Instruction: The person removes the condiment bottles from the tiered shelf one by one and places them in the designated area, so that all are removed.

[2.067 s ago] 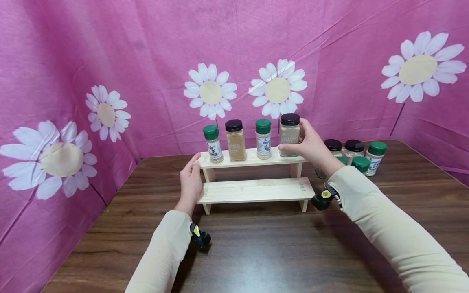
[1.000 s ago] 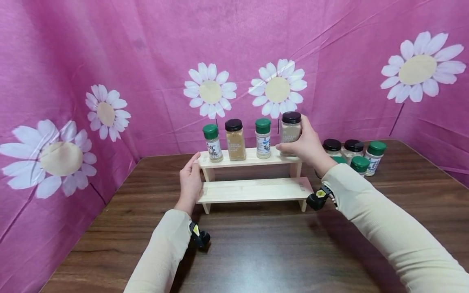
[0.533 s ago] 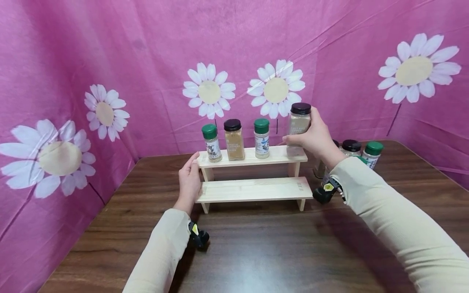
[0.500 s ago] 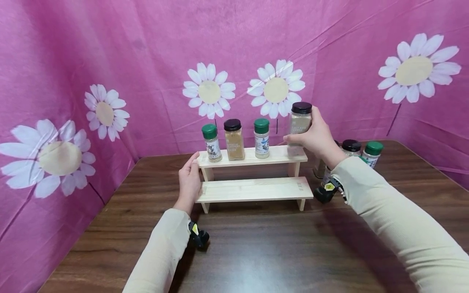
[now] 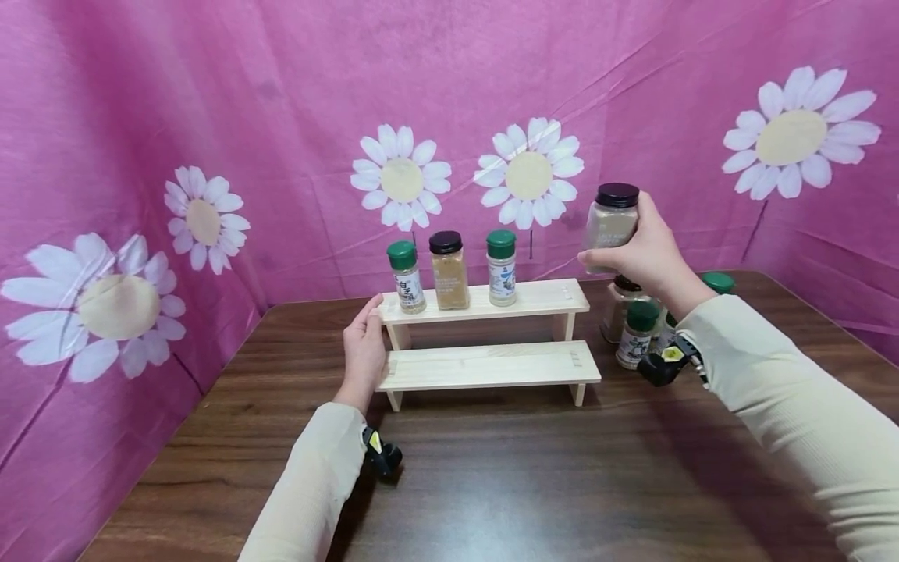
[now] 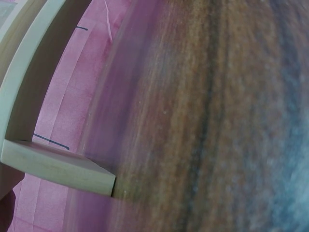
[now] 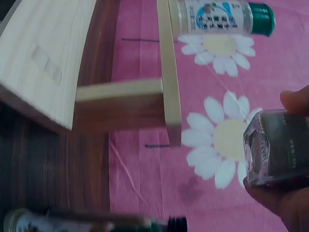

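Observation:
A seasoning jar [image 5: 609, 230] with a black lid and grey-beige contents is in the air right of the two-tier wooden rack [image 5: 492, 367]. My right hand [image 5: 653, 250] grips it between thumb and fingers; the right wrist view shows the glass jar [image 7: 275, 145] held apart from the rack. My left hand [image 5: 364, 351] holds the rack's left end, with its fingertips at the upper board. On that board stand a green-capped shaker [image 5: 407, 285], a black-lidded jar of tan seasoning [image 5: 449, 277] and another green-capped shaker [image 5: 502, 273].
Right of the rack, several more jars stand grouped on the brown table [image 5: 477, 484], partly behind my right arm. Among them are a black-lidded jar [image 5: 616, 316] and a green-capped shaker [image 5: 634, 339]. A pink cloth [image 5: 309, 94] with daisies hangs behind.
My right hand has lifted the black-lidded jar off the right end of the upper board and carried it up and right. My left hand has stayed at the rack.

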A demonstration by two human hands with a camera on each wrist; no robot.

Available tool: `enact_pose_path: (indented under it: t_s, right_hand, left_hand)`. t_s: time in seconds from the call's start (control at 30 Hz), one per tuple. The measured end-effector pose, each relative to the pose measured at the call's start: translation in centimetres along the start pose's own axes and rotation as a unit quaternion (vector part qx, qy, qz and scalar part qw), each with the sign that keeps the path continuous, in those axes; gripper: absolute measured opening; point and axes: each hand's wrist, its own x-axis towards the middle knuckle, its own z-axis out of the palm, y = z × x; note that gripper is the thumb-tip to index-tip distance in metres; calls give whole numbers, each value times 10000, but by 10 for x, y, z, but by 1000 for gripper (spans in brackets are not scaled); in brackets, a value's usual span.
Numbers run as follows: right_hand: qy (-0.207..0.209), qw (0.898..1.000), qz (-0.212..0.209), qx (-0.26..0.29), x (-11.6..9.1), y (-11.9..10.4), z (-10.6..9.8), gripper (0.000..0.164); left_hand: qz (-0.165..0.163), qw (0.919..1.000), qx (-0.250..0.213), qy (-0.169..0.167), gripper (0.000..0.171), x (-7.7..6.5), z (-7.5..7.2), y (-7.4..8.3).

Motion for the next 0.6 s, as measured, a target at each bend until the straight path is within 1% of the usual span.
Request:
enact_pose_path:
  t_s: [0.13, 0.27, 0.47, 0.6]
  right_hand:
    - [74, 9999, -67, -130, -3, 5, -13, 84]
    - [225, 9995, -151, -147, -7, 11, -28, 77]
    - [430, 9985, -327, -53, -14, 19, -48, 74]
    - [491, 9982, -339, -72, -19, 25, -60, 71]
  left_hand:
    - [-57, 9999, 125, 43, 36, 1, -2, -1]
    - [-104, 9997, 224, -25, 36, 0, -1, 0]
    - [-55, 9993, 379, -14, 36, 0, -1, 1]
    - [-78, 9992, 400, -2, 36, 0, -1, 1]
